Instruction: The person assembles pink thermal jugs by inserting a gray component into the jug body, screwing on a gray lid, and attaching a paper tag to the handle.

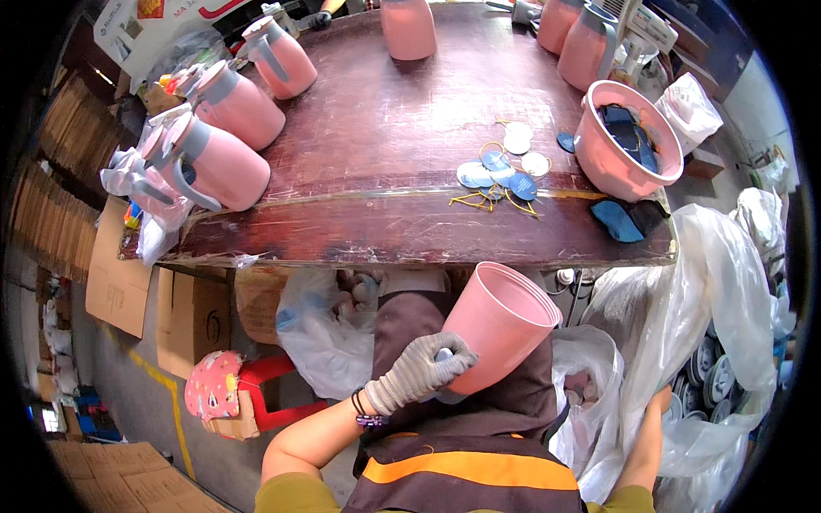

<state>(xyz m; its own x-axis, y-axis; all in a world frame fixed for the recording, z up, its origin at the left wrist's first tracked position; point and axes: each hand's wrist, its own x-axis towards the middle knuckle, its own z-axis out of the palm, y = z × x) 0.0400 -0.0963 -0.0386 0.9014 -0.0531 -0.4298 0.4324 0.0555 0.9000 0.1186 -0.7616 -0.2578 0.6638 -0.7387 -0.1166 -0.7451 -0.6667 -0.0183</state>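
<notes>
My left hand (421,373), in a grey knitted glove, is closed on a pink jug body (500,325) that rests tilted over my lap. The jug body has no lid, and its open, threaded-looking rim points up and to the right. A bit of grey, perhaps its handle, shows under my thumb. On the right, my right forearm (643,440) reaches into a large clear plastic bag (727,248). Folds of plastic hide the fingers there. Round grey lids (718,376) lie inside this bag, close by the hand.
Several pink jugs with grey handles (231,162) stand along the table's left side. Round tags with yellow strings (496,175) lie on the dark red table (368,205). A pink bucket (590,154) holds dark cloth. A red stool (265,372) and cardboard boxes (192,321) stand at left.
</notes>
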